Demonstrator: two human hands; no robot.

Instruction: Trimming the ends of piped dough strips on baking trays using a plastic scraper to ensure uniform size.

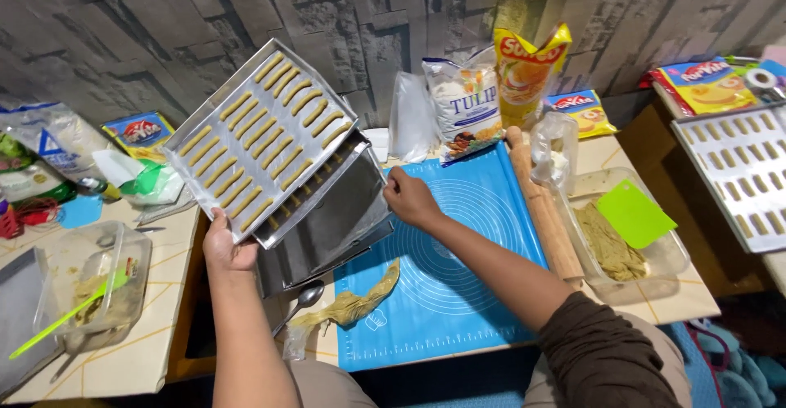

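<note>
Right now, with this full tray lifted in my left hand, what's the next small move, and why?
Probably level the tray before anything else. The left hand holds it up by one edge, tilted, over the stacked trays, and its rows of dough sticks lie loose. The right hand is at the stack's edge, so it seems free to help steady the tray.

Dark brown, perhaps knitted, right sleeve (602, 351)

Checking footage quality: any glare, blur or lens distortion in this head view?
Head view: sharp and evenly lit; mild glare on the tilted metal tray under the left hand's cookie tray; wide-angle bending at the edges; right hand unblurred.
</note>
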